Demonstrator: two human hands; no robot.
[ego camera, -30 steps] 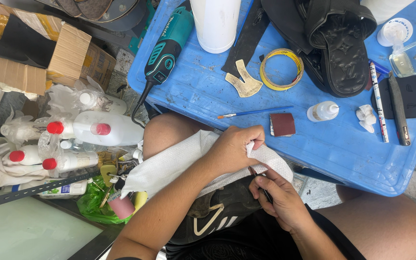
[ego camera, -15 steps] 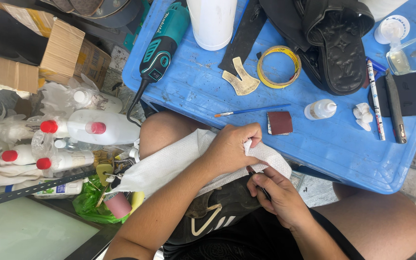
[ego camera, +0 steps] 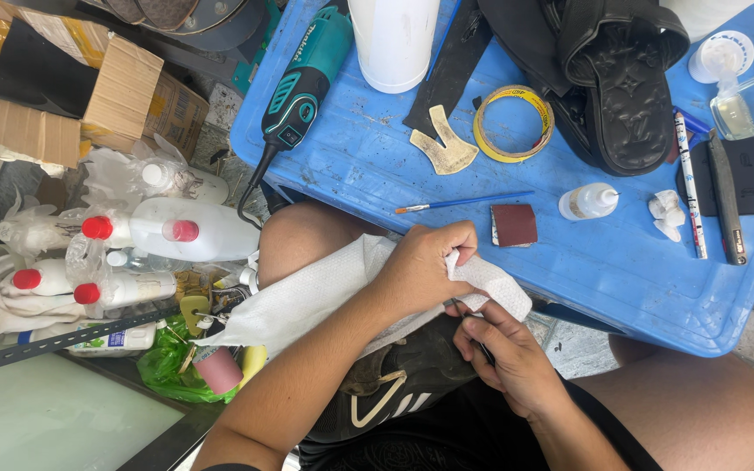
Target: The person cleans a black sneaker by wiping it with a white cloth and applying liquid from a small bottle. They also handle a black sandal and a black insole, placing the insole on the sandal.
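Observation:
My left hand (ego camera: 427, 264) grips a white cloth (ego camera: 307, 296) that drapes across my knee and over a dark shoe (ego camera: 394, 388) with a pale stripe, which rests in my lap. My right hand (ego camera: 506, 353) is closed just below the left, fingers pinched at the cloth's edge on the shoe; a thin dark thing may be in it, but I cannot tell what. Both hands sit at the near edge of a blue plastic table (ego camera: 621, 262).
On the table lie a teal rotary tool (ego camera: 303, 83), a white bucket (ego camera: 394, 39), a tape roll (ego camera: 512, 122), a thin brush (ego camera: 464, 203), a brown sanding block (ego camera: 514, 224), a small glue bottle (ego camera: 588, 201) and a black sandal (ego camera: 626, 83). Red-capped white bottles (ego camera: 176, 231) and cardboard boxes (ego camera: 63, 96) crowd the floor at left.
Both hands have stayed on the cloth and shoe with only slight finger movement. The view has shifted a little.

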